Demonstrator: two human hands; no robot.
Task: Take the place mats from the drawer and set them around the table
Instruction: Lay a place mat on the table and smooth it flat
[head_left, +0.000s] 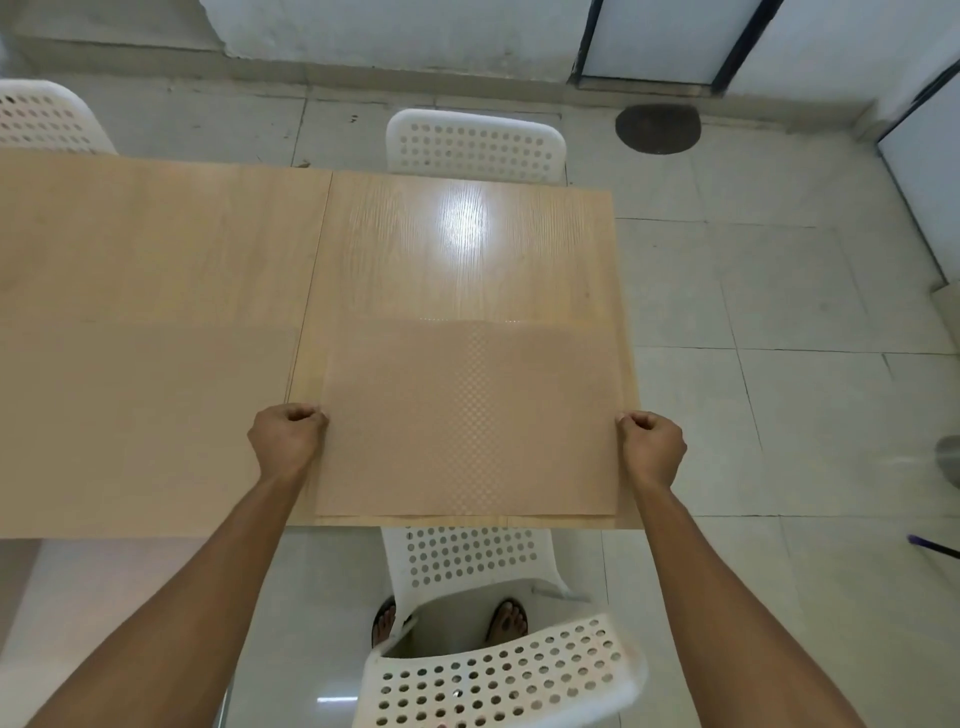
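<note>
Head view looked steeply down over a pale wood-grain table (156, 249) with a thin seam running across its top. At the far left a second place mat (140, 415), tan and nearly the table's own colour, lay flat on the near part of the tabletop, its left end cut off by the frame edge. Just right of it the left hand (285, 441) was curled into a loose fist, knuckles up, forearm stretched straight forward, with the fingertips pinching the left edge of the place mat (467, 421). That mat was a thin rectangular sheet, tan, with a fine checked weave that showed best in a band down its middle; it lay on the right end of the table, its near edge almost level with the table's near edge and its far edge slightly rippled. A slightly offset edge showed beneath its near side; whether this was another sheet could not be told. The right hand (652, 447) mirrored the left, fist-curled, fingertips nipping the mat's right edge at the table's right side. White plastic chairs with round perforations stood around: one (475, 140) across the table, one (498, 675) at the near side. Pale floor tiles (779, 312) surrounded everything.
</note>
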